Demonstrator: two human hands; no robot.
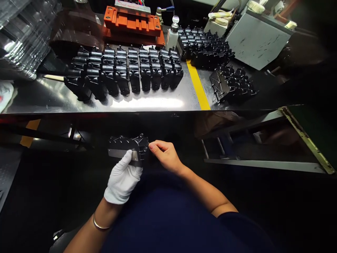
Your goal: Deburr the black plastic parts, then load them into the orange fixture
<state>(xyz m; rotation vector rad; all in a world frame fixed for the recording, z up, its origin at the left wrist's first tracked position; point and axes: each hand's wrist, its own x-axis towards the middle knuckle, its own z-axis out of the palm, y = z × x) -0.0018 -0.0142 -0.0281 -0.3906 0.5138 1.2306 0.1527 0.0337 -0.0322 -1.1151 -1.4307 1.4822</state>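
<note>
In front of my body I hold a black moulded plastic part (129,147) with a bright metal strip along its near side. My left hand (122,179), in a white cloth glove, grips the part from below and its fingers wrap over the metal strip. My right hand (164,156) is bare, and its thumb and fingertips pinch the right end of the part. The far side of the part is partly hidden by its own raised ridges.
Rows of similar black parts (123,72) stand on a steel table (65,102), with more heaped at right (207,47). Beyond them are an orange fixture (131,24), a white bottle (172,35), and a grey metal box (256,38). Clear plastic trays (23,38) are stacked at left.
</note>
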